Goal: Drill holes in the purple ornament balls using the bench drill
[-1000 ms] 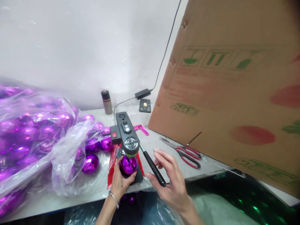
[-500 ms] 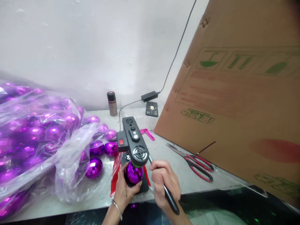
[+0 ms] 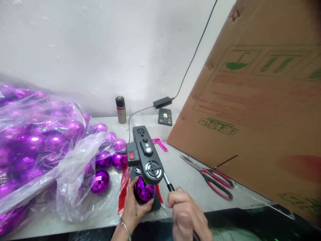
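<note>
- The purple faceted ball (image 3: 144, 191) sits under the black press head (image 3: 147, 160), near the table's front edge; my left hand (image 3: 134, 207) cups it from the left.
- My right hand (image 3: 184, 214) is closed around the lever handle (image 3: 168, 183).
- I judge the fingers (image 3: 130, 187) could get pinched if the head descends, or the ball could slip sideways and crack.
- Loose balls (image 3: 100, 180) and scissors (image 3: 213, 177) lie near.

Glossy faceted purple ball (image 3: 144, 191); matt black plastic machine (image 3: 146, 156); crinkled clear bag (image 3: 72, 174).
</note>
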The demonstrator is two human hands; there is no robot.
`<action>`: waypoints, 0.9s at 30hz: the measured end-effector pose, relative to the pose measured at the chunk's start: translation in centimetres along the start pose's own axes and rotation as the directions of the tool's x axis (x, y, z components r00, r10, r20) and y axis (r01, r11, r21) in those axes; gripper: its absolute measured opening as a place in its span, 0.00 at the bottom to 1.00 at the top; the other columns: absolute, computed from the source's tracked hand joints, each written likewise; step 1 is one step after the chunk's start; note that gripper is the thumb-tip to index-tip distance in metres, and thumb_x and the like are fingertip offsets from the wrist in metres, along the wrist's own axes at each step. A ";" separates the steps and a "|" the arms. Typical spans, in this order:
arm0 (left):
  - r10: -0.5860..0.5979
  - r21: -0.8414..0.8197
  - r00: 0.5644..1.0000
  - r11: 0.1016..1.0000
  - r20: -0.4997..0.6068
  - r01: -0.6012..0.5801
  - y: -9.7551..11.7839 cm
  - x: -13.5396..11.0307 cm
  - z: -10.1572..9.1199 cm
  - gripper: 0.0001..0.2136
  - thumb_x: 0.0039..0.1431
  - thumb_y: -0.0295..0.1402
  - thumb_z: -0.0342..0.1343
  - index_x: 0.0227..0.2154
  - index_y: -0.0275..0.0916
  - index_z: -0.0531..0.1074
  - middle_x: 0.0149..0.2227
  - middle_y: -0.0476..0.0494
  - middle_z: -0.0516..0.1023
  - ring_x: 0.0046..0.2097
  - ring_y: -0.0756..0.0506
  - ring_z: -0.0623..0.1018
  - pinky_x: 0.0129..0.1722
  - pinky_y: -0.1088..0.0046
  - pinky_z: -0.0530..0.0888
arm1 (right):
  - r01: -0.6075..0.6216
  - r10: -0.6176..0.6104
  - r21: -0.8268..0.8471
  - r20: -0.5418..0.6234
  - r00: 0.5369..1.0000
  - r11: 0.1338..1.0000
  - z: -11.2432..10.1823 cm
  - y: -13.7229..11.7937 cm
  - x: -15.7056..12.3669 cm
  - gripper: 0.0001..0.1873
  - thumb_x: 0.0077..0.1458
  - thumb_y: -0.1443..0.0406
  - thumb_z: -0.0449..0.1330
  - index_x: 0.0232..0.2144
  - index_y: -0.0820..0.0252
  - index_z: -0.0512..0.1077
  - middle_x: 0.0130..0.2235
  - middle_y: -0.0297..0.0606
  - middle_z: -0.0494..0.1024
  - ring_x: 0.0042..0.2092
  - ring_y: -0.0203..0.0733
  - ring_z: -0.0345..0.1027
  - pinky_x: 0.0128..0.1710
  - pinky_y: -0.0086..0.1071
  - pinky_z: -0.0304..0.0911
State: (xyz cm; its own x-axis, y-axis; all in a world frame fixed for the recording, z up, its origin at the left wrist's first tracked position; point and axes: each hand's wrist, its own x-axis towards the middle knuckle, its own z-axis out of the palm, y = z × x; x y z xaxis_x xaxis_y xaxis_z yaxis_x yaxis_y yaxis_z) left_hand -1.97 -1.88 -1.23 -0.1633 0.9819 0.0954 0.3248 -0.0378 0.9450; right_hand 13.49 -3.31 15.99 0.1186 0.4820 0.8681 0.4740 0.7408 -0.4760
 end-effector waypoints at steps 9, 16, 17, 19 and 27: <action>0.002 0.001 1.000 1.000 0.002 -0.002 -0.2 -0.1 0.1 0.38 0.45 0.43 0.77 0.60 0.40 0.73 0.57 0.32 0.84 0.59 0.27 0.85 0.62 0.40 0.81 | -0.017 0.017 -0.023 -0.001 1.000 1.000 0.0 -0.2 -0.4 0.22 0.80 0.66 0.48 0.28 0.55 0.64 0.27 0.29 0.71 0.25 0.33 0.66 0.34 0.33 0.68; 0.006 -0.010 1.000 1.000 -0.015 -0.007 0.2 0.0 0.2 0.38 0.44 0.42 0.77 0.59 0.38 0.74 0.56 0.31 0.84 0.59 0.26 0.85 0.62 0.40 0.81 | -0.040 0.041 0.019 -0.022 0.999 0.999 0.4 0.0 -0.7 0.22 0.79 0.66 0.48 0.28 0.55 0.64 0.27 0.29 0.70 0.26 0.33 0.64 0.30 0.31 0.64; 0.001 -0.015 1.000 1.000 -0.012 -0.001 0.3 0.0 0.2 0.38 0.44 0.41 0.77 0.59 0.38 0.74 0.56 0.30 0.84 0.59 0.26 0.84 0.62 0.40 0.81 | -0.039 0.040 0.035 -0.035 0.999 0.999 0.5 0.0 -0.8 0.22 0.79 0.66 0.48 0.28 0.56 0.64 0.28 0.30 0.70 0.26 0.33 0.63 0.30 0.31 0.63; -0.014 -0.028 1.000 1.000 -0.002 0.014 0.5 0.1 0.2 0.38 0.43 0.42 0.77 0.59 0.37 0.74 0.56 0.30 0.84 0.60 0.26 0.84 0.63 0.40 0.80 | -0.030 0.035 0.061 -0.072 0.997 0.998 0.8 0.1 -0.9 0.22 0.79 0.67 0.49 0.28 0.56 0.64 0.27 0.30 0.70 0.26 0.33 0.62 0.29 0.31 0.61; -0.013 -0.057 1.000 0.998 0.006 0.014 0.7 0.3 0.1 0.38 0.44 0.42 0.76 0.59 0.38 0.74 0.56 0.31 0.84 0.60 0.26 0.84 0.64 0.39 0.80 | -0.036 0.044 0.095 -0.073 0.996 0.995 0.8 0.3 -1.2 0.20 0.77 0.68 0.49 0.29 0.56 0.65 0.28 0.32 0.70 0.27 0.34 0.64 0.28 0.32 0.62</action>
State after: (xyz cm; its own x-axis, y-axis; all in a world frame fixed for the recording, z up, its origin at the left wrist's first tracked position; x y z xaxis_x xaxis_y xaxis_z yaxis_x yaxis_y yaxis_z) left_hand -1.68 -1.60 -0.56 -0.1616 0.9835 0.0809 0.2691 -0.0349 0.9625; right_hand 12.81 -3.35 14.68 0.2028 0.4781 0.8546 0.3845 0.7637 -0.5186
